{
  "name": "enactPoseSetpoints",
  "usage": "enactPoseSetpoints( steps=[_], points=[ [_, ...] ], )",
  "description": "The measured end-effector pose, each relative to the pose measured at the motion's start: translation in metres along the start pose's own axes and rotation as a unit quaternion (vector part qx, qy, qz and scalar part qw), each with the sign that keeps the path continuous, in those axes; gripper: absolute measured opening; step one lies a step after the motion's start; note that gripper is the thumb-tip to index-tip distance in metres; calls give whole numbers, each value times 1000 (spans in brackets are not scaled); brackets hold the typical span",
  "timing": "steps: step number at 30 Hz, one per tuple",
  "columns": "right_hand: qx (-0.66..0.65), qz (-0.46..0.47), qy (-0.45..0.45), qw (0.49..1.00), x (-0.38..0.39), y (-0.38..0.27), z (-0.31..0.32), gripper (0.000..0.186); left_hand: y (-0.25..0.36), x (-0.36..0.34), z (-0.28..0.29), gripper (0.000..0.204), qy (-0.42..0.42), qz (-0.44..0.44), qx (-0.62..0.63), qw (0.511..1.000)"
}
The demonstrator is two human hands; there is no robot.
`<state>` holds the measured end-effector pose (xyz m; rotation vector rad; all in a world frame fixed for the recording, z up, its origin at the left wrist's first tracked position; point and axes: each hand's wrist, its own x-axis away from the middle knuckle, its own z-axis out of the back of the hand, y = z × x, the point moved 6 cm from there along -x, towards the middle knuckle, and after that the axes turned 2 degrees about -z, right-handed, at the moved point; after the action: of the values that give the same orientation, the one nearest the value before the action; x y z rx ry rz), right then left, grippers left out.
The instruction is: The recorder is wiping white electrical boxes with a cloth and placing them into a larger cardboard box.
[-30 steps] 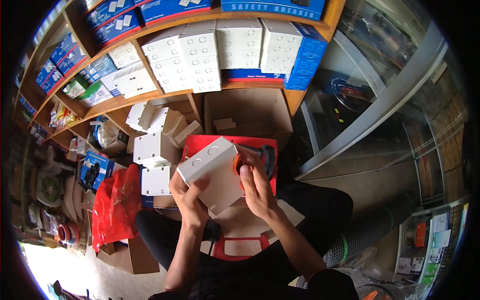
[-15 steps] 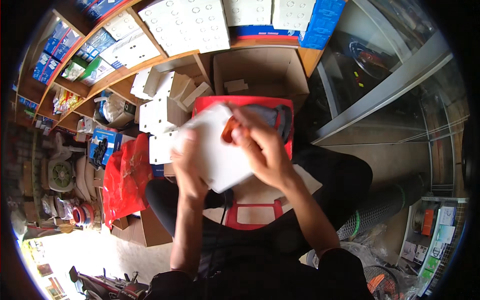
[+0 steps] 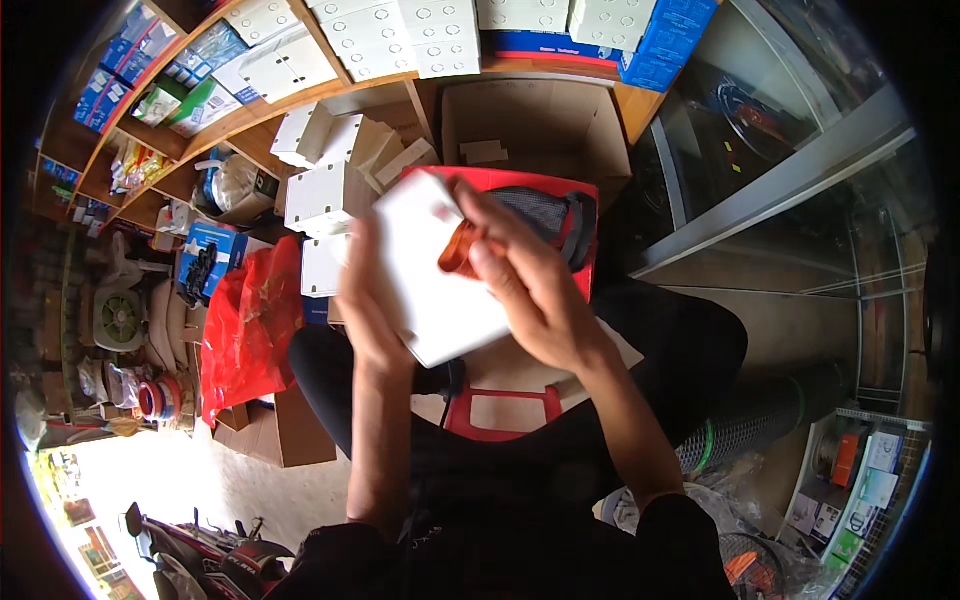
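My left hand is wrapped around the left edge of a white, square, flat-faced box, which is tilted in front of me. In my right hand is a small orange-brown looped piece, pinched between thumb and fingers against the box's face. Motion blur hides what exactly that piece is. The right fingers also reach over the box's far right edge. Beyond the hands lies a red box with a dark grey mesh item in it. A red frame-like handle shows between my legs.
White boxes are stacked left of the hands, with a red plastic bag nearer. Behind stands an open cardboard carton under shelves of white boxes. A glass-panelled metal frame and a mesh roll are at right.
The white box has tilted slightly and shifted a little up in the picture, held by both hands. The view has shifted somewhat, moving the background.
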<state>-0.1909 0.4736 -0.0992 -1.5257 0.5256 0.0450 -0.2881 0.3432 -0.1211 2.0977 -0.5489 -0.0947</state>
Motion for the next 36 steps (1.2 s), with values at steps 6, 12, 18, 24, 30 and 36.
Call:
enactPoseSetpoints(
  steps=[6,12,18,24,30,36],
  points=[
    [42,-19,-27,999,-12,-6,16,54,-14,15,-2,55,80,-31,-70,994],
    [35,13,-67,997,9,4,-9,55,12,-7,8,51,-12,15,46,999],
    [-47,-72,-60,995,0,8,1,62,-10,7,7,47,2,30,-45,999],
    [56,58,179,981,9,16,13,34,-20,3,-1,57,-45,27,36,998],
    [14,-82,122,989,-3,5,72,20,-4,-5,12,86,-215,94,-49,971],
    [6,-25,145,989,-7,11,49,31,3,-26,-14,43,-50,-32,-262,963]
  ],
)
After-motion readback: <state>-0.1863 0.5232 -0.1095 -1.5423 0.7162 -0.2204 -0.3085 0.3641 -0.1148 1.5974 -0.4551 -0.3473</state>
